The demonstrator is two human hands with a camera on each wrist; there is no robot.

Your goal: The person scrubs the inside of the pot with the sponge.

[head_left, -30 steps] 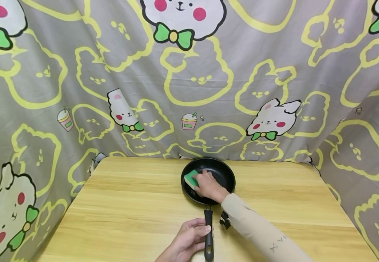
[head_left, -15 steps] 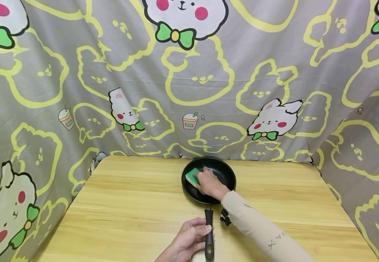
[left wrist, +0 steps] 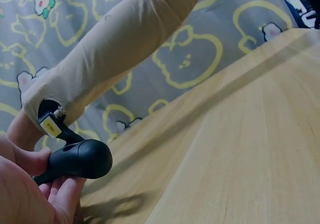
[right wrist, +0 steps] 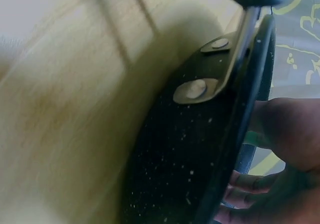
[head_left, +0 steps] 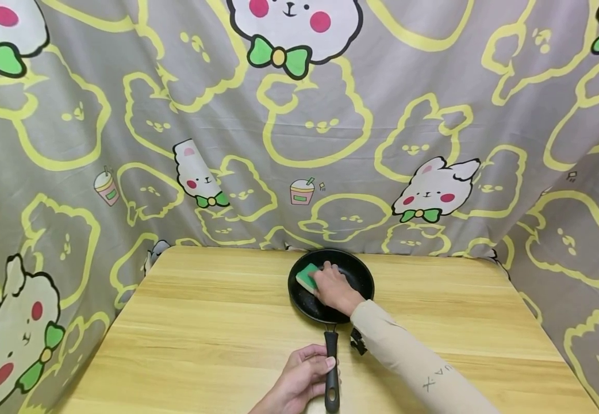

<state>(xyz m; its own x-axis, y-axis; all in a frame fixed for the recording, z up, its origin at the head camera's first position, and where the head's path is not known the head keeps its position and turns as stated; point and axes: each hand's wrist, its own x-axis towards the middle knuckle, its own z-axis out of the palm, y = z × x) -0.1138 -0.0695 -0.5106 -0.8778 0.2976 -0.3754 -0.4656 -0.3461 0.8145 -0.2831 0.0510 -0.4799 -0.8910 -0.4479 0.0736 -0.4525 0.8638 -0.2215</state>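
Frying pan (head_left: pixel 356 276), its handle (head_left: pixel 332 376) gripped by the curled left hand (head_left: pixel 302 376), has a sponge (head_left: pixel 307 276) (green on top) inside, pinched by the right hand (head_left: pixel 337 291).

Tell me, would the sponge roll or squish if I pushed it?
The sponge probably wouldn't roll, because it looks blocky with flat sides. It would likely squish a bit, since its pale layer looks like foam. It might slide too: the pan under it looks smooth inside.

The beige sleeve (head_left: pixel 403 348) has dark marks (head_left: pixel 428 384) and a ribbed cuff (left wrist: pixel 56 89).
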